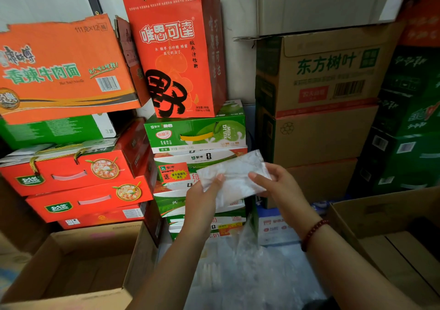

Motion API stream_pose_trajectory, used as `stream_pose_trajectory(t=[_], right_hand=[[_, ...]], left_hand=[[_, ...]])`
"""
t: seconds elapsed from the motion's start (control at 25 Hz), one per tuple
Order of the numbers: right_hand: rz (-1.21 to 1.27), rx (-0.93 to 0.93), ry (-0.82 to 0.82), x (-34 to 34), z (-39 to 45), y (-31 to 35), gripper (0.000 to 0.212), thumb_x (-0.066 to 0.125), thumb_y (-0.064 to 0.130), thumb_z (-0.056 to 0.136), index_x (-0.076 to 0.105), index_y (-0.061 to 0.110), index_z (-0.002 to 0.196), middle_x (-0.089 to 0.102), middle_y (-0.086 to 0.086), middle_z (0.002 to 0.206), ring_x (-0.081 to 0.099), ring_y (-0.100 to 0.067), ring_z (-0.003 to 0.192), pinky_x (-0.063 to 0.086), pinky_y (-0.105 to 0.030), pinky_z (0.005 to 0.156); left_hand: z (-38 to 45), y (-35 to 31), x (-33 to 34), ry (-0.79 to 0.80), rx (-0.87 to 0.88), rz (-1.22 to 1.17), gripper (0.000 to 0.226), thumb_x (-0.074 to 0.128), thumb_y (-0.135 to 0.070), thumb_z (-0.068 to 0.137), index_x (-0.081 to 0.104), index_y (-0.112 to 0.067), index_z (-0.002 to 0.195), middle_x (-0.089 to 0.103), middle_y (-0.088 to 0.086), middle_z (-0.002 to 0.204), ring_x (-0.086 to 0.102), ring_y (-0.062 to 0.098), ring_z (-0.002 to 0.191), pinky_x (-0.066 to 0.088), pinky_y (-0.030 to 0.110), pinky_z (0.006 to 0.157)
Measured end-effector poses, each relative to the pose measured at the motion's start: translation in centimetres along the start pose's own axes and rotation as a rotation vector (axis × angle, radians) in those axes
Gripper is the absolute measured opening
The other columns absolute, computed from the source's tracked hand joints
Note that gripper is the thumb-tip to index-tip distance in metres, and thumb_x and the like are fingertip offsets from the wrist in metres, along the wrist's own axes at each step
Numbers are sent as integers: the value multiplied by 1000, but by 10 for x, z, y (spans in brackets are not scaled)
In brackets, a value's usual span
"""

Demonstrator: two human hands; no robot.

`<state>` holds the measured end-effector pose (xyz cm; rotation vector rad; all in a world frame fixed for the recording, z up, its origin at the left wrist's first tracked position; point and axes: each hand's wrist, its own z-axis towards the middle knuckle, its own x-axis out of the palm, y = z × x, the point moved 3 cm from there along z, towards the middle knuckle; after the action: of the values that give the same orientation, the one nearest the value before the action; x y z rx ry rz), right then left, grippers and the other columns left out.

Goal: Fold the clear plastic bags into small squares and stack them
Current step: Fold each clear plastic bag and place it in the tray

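One folded clear plastic bag [234, 177] is held in the air in front of the stacked milk cartons, the left hand [202, 197] pinching its lower left edge and the right hand [277, 182] gripping its right side with curled fingers [258, 175]. More loose clear plastic [240, 269] lies below. One tall red paper gift bag [176, 50] stands on a green carton reading "Milky Drink" [197, 131]. The orange noodle box [59, 69] reads "111克×12". Two open brown cardboard boxes [78, 262] flank the arms.
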<state>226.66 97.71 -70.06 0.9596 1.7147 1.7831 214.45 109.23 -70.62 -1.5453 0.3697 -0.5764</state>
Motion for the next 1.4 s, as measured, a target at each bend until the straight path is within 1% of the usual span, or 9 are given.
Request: stream_pose_trajectory(t=[0.12, 0.24, 0.4, 0.64, 0.72, 0.84, 1.12, 1.24, 1.4], right_hand=[[-27, 9, 16, 4, -1, -3, 41, 67, 8, 84, 53, 12, 122, 66, -4, 108, 67, -19, 92, 57, -28, 69], [-56, -6, -13, 2, 0, -4, 33, 63, 7, 88, 55, 13, 119, 67, -6, 103, 68, -19, 89, 56, -29, 69], [-145, -29, -103, -8, 1, 0, 30, 58, 10, 92, 54, 15, 120, 66, -4, 91, 65, -17, 84, 54, -24, 69], [-399, -247, -38, -5, -1, 8, 29, 57, 24, 93, 54, 26, 122, 58, 18, 102, 55, 1, 94, 46, -15, 72], [-481, -175, 192, 0, -2, 5, 30, 62, 31, 89, 60, 25, 118, 63, 14, 106, 60, -4, 99, 48, -17, 78], [-513, -28, 421, 5, -7, -1, 8, 68, 25, 86, 70, 19, 91, 70, 7, 78, 66, -6, 72, 51, -19, 65], [-392, -93, 101, -2, -7, 7, 12, 65, 23, 89, 67, 16, 79, 67, 2, 71, 63, -12, 63, 50, -25, 57], [-367, -107, 32, -2, -6, 7, 16, 65, 22, 88, 68, 6, 87, 70, -11, 82, 67, -25, 76, 55, -41, 72], [-356, -118, 18, -1, -7, 6, 18, 65, 21, 88, 69, 3, 88, 70, -14, 87, 67, -32, 86, 54, -46, 80]], left_hand=[[-1, 0, 0, -90, 140, 134, 20, 49, -31, 98, 65, -19, 98, 68, -5, 93, 64, 11, 87, 49, 21, 68], [-1, -3, -4, -197, 285, 309, 33, 41, -27, 101, 55, -16, 73, 51, -6, 64, 50, 9, 61, 35, 13, 51], [-2, -8, -8, -243, 398, 391, 40, 42, -25, 101, 43, -15, 63, 38, -5, 56, 36, 6, 51, 28, 17, 46], [6, -9, -11, 37, 438, 526, 31, 51, -29, 97, 58, -21, 68, 41, -8, 55, 37, 4, 53, 28, 20, 50], [7, -9, -8, 223, 365, 523, 21, 57, -30, 93, 70, -24, 78, 56, -5, 63, 46, 2, 57, 34, 16, 53], [3, -10, -4, 298, 221, 424, 18, 60, -24, 91, 71, -24, 78, 63, -9, 63, 53, 3, 56, 41, 16, 54], [4, 7, -10, 373, -392, 135, 30, 70, -41, 72, 55, -15, 79, 46, -7, 61, 25, 5, 45, 17, 14, 37], [-2, 10, -6, 434, -482, 161, 25, 66, -37, 84, 50, -19, 76, 37, -7, 55, 22, 4, 40, 15, 14, 35], [-4, 5, -3, 350, -467, 154, 17, 63, -32, 89, 56, -16, 87, 60, -3, 56, 41, 4, 36, 21, 12, 32]])
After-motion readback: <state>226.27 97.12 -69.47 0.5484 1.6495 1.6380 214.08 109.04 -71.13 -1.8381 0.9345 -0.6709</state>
